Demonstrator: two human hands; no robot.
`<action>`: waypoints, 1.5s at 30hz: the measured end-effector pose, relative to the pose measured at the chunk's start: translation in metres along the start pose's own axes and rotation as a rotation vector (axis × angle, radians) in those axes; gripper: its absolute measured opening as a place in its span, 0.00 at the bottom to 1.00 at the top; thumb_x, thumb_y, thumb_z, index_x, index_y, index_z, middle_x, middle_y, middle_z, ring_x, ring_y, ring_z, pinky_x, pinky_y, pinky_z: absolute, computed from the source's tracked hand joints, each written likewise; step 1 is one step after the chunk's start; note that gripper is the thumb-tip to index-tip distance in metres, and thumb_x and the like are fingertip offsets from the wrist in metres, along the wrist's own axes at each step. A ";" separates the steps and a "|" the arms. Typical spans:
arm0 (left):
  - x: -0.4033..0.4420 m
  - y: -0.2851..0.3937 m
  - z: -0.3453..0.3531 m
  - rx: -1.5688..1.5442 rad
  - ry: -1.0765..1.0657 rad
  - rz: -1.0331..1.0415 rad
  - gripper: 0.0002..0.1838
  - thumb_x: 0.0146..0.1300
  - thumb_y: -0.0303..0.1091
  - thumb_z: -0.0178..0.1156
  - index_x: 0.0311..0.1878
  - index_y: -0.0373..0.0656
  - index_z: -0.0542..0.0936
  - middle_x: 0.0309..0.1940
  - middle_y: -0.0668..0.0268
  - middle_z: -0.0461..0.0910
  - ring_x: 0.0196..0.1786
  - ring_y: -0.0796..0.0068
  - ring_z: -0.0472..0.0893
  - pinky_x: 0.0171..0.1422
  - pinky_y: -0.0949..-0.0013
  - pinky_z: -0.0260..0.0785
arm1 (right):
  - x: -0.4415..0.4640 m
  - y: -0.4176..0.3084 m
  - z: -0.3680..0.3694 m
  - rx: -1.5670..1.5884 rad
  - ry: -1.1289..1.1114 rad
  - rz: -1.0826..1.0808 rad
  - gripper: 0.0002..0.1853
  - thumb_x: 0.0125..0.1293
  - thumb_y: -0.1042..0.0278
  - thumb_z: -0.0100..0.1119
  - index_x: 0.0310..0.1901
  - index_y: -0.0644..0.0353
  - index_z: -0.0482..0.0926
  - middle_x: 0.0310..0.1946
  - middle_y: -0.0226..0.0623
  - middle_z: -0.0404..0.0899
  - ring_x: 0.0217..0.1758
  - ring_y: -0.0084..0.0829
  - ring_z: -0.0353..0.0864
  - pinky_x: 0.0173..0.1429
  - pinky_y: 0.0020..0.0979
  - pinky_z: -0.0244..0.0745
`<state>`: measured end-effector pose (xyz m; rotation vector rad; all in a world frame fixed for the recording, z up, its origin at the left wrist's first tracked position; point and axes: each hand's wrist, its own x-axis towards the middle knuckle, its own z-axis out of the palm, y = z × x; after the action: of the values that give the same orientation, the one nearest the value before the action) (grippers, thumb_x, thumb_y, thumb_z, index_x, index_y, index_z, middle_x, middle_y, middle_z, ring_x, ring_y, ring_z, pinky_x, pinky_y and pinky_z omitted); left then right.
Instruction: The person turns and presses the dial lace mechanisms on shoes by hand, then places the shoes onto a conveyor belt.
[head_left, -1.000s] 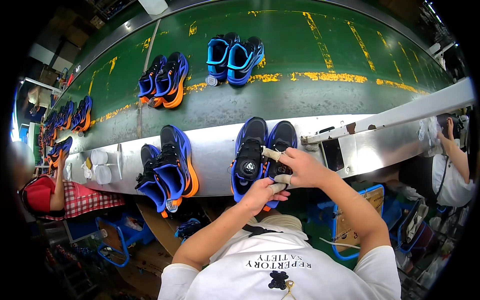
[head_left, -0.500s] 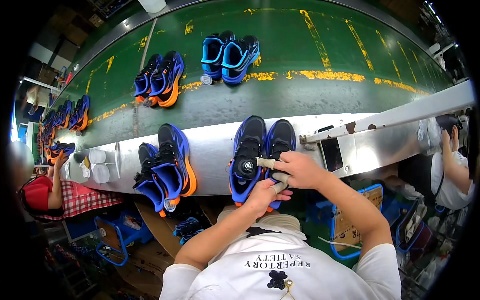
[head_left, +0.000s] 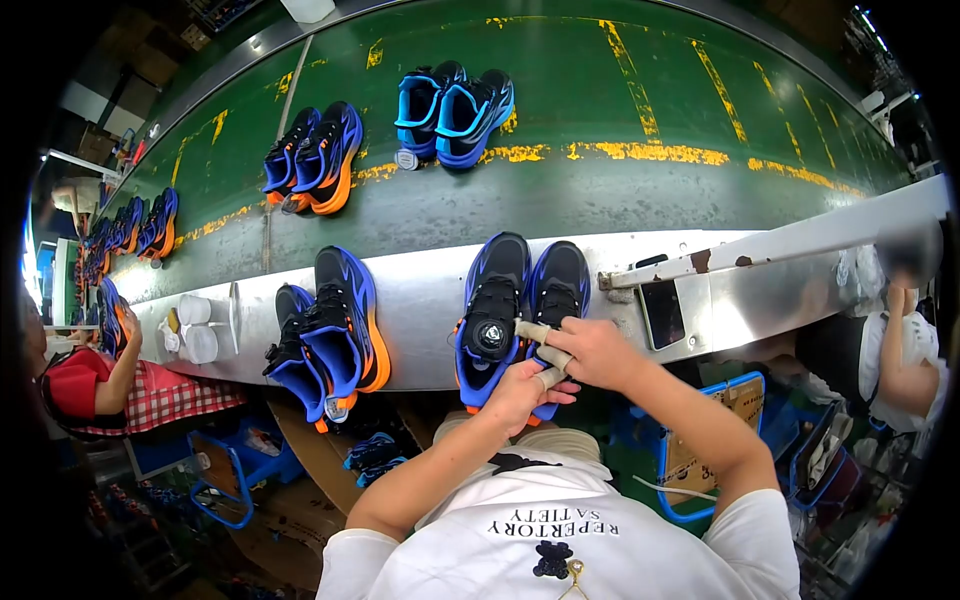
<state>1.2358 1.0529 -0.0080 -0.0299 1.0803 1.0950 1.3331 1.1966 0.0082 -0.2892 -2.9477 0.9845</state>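
A pair of black and blue shoes stands toes-away on the metal ledge: the left shoe (head_left: 494, 290) shows a round dial on its tongue, the right shoe (head_left: 561, 277) is partly under my hands. My left hand (head_left: 522, 394) is closed at the right shoe's heel opening. My right hand (head_left: 592, 352) reaches in from the right, its taped fingers bent over that shoe's collar and meeting my left fingers. What lies between the fingertips is hidden. Another pair, with orange soles (head_left: 345, 325), stands to the left on the ledge.
Two pairs, one orange-soled (head_left: 330, 160) and one with light-blue lining (head_left: 462, 118), stand on the green belt (head_left: 560, 80). A rusty white bar (head_left: 780, 238) crosses at right above a phone-like dark panel (head_left: 662, 313). White cups (head_left: 200, 344) sit left. Co-workers are at both sides.
The belt pairs have shifted slightly left. My right fingers have moved a little down toward my left hand. The co-worker at left has raised a shoe upright.
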 end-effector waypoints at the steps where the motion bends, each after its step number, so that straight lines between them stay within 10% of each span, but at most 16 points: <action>1: 0.000 0.000 0.000 -0.006 0.004 0.000 0.12 0.71 0.30 0.52 0.51 0.33 0.77 0.45 0.60 0.79 0.49 0.66 0.81 0.50 0.66 0.77 | -0.002 -0.006 0.005 0.017 0.106 0.049 0.24 0.59 0.62 0.61 0.60 0.43 0.76 0.23 0.34 0.68 0.23 0.39 0.74 0.26 0.38 0.69; 11: 0.001 0.000 0.008 -0.013 -0.003 0.012 0.11 0.70 0.28 0.52 0.52 0.34 0.76 0.45 0.60 0.80 0.48 0.67 0.81 0.51 0.67 0.77 | 0.003 0.018 -0.021 0.035 -0.047 -0.206 0.25 0.58 0.59 0.64 0.59 0.49 0.76 0.28 0.35 0.67 0.33 0.37 0.73 0.34 0.37 0.69; 19: 0.006 -0.009 0.008 -0.018 -0.043 0.078 0.15 0.71 0.33 0.53 0.54 0.34 0.76 0.41 0.60 0.81 0.39 0.71 0.82 0.45 0.68 0.77 | -0.013 -0.014 0.015 0.031 0.158 0.346 0.23 0.62 0.59 0.59 0.61 0.41 0.75 0.23 0.38 0.73 0.26 0.42 0.77 0.30 0.42 0.72; 22: -0.033 0.030 0.011 0.460 -0.091 -0.121 0.16 0.69 0.37 0.56 0.54 0.37 0.79 0.35 0.60 0.82 0.31 0.75 0.81 0.39 0.71 0.76 | -0.011 0.017 0.002 0.320 0.330 0.266 0.22 0.65 0.58 0.57 0.61 0.46 0.74 0.26 0.44 0.73 0.30 0.48 0.77 0.37 0.42 0.72; 24: -0.068 0.065 0.024 0.740 0.120 0.026 0.13 0.65 0.39 0.62 0.46 0.42 0.84 0.33 0.59 0.83 0.29 0.72 0.80 0.37 0.70 0.74 | -0.007 0.030 -0.008 0.279 0.368 0.289 0.19 0.66 0.59 0.57 0.58 0.52 0.75 0.29 0.47 0.74 0.33 0.50 0.76 0.41 0.42 0.71; 26: -0.050 0.062 0.001 1.017 0.373 0.939 0.12 0.59 0.35 0.67 0.43 0.40 0.83 0.34 0.58 0.81 0.36 0.64 0.80 0.42 0.66 0.72 | -0.002 0.029 -0.020 0.162 0.312 0.377 0.17 0.66 0.61 0.57 0.54 0.56 0.76 0.31 0.47 0.73 0.35 0.49 0.76 0.41 0.42 0.71; 30: -0.005 0.050 -0.035 1.311 0.351 0.968 0.14 0.53 0.31 0.68 0.43 0.40 0.81 0.36 0.58 0.75 0.43 0.56 0.75 0.49 0.61 0.69 | 0.035 0.026 -0.011 0.213 0.353 0.328 0.11 0.64 0.66 0.59 0.45 0.61 0.78 0.32 0.46 0.71 0.37 0.46 0.75 0.41 0.40 0.70; 45: -0.008 0.082 -0.046 1.279 -0.066 0.879 0.20 0.54 0.32 0.66 0.51 0.43 0.77 0.43 0.60 0.73 0.49 0.57 0.73 0.58 0.62 0.65 | 0.109 0.051 0.043 -0.004 0.225 0.309 0.27 0.62 0.58 0.61 0.63 0.48 0.71 0.61 0.55 0.63 0.61 0.56 0.61 0.67 0.47 0.60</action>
<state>1.1443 1.0657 0.0119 1.5978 1.6103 0.9287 1.2312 1.2309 -0.0606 -0.8171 -2.7501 0.9017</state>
